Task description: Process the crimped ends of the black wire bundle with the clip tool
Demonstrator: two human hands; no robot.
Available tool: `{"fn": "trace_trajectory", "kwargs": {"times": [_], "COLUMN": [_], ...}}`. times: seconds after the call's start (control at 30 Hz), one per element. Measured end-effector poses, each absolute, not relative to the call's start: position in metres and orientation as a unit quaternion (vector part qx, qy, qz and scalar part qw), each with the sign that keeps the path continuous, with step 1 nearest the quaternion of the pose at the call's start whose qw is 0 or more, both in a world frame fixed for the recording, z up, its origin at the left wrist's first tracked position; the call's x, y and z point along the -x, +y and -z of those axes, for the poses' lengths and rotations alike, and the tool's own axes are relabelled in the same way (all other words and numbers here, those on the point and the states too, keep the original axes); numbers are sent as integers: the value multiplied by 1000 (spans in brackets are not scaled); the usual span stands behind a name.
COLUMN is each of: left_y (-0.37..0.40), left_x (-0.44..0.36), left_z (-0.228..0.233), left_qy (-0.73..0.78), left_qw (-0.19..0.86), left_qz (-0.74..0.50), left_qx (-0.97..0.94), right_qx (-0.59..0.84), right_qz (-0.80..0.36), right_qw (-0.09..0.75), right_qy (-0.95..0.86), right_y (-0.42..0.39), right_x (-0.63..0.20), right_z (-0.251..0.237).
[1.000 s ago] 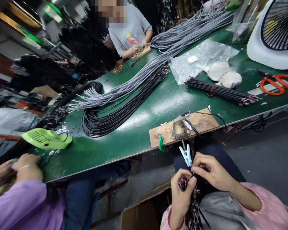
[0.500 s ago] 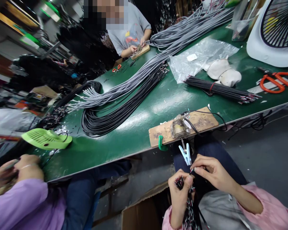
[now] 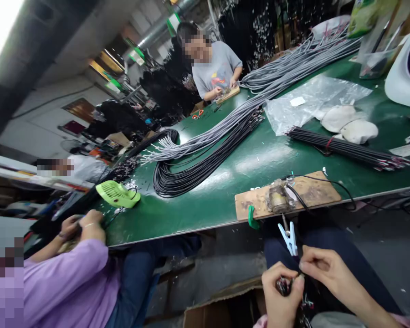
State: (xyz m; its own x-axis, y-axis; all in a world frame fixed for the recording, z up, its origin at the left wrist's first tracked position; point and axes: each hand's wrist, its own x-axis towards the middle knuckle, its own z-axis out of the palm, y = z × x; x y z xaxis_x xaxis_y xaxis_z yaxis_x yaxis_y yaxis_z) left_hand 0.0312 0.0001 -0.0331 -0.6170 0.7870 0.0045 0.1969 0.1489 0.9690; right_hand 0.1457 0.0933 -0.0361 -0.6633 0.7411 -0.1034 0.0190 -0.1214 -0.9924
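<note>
Head view: left grip clenched around wire bundle, right grip pinching one strand above.

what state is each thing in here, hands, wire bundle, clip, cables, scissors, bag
left hand: closed around the wire bundle
right hand: fingertips pinched at the bundle's top
wire bundle: gripped upright in the lap
blue clip: hanging below the table edge, jaws shut
wooden board: flat at the table edge, clamped
grey cables: laid out loose along the green table
black wire bundle: tied, lying flat
plastic bag: crumpled, flat
</note>
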Motion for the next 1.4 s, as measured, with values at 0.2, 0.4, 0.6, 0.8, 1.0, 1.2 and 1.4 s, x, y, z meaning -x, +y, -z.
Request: {"fn": "trace_trajectory", "kwargs": {"times": [0.2, 0.4, 0.6, 0.8, 1.0, 1.2, 1.4], "left_y": [2, 4, 1, 3, 9, 4, 6], "left_x": [-35, -30, -30, -29, -30, -23, -14], "left_z": [21, 8, 11, 6, 6, 14, 4], "left_qy": [729, 716, 683, 671, 688, 649, 619], "left_qw": [297, 317, 330, 357, 343, 502, 460], "left_qz": [-532, -534, -571, -545, -548, -525, -547], "left_qx": [-312, -318, -314, -353, -329, -226, -327], "right_qx": [286, 196, 329, 293, 347, 308, 173], "right_qz": [-414, -380, -566, -799, -788, -562, -819], "right_qw": [499, 505, 402, 324, 331, 406, 265], "right_qy": [-705, -750, -640, -415, -385, -652, -478], "right_y": [75, 68, 77, 80, 74, 86, 98], "right_x": [-140, -148, -146, -139, -132, -142, -138], "right_z": [38, 33, 20, 23, 25, 16, 26]}}
